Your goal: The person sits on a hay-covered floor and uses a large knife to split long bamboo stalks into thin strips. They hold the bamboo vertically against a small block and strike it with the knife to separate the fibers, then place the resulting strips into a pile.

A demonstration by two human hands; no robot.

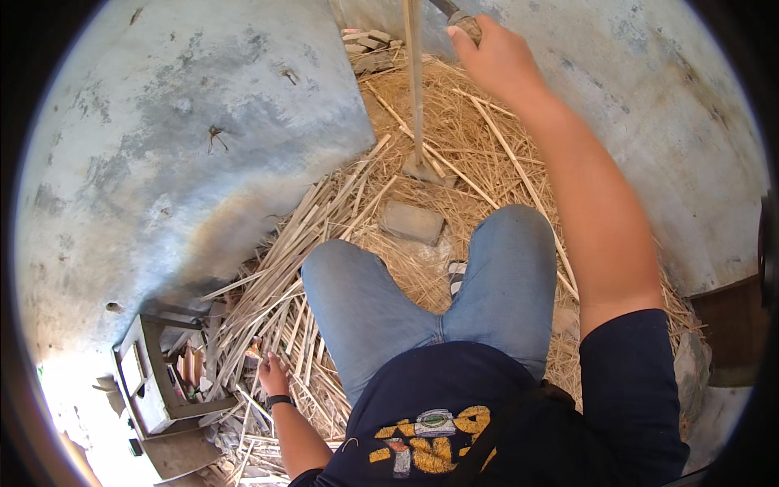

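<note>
My right hand [497, 58] is raised at the top, its fingers wrapped round the wooden handle of a knife-like tool [462, 21]. The dark metal part of this tool runs out of view at the top edge. Beside it a long, pale bamboo strip [416, 89] stands upright, its foot at a small block [423, 170] on the ground and its top out of view. My left hand [274, 377], with a dark band at the wrist, hangs low at the left over loose strips. Its fingers are loosely bent and nothing shows in them.
Split bamboo strips [280, 276] lie piled at the left, with straw-like shavings [475, 138] over the floor. A brick [412, 222] lies ahead of my knees. A wooden frame [150, 373] stands at the left. Grey walls [203, 97] curve around, and bricks [371, 50] are stacked at the back.
</note>
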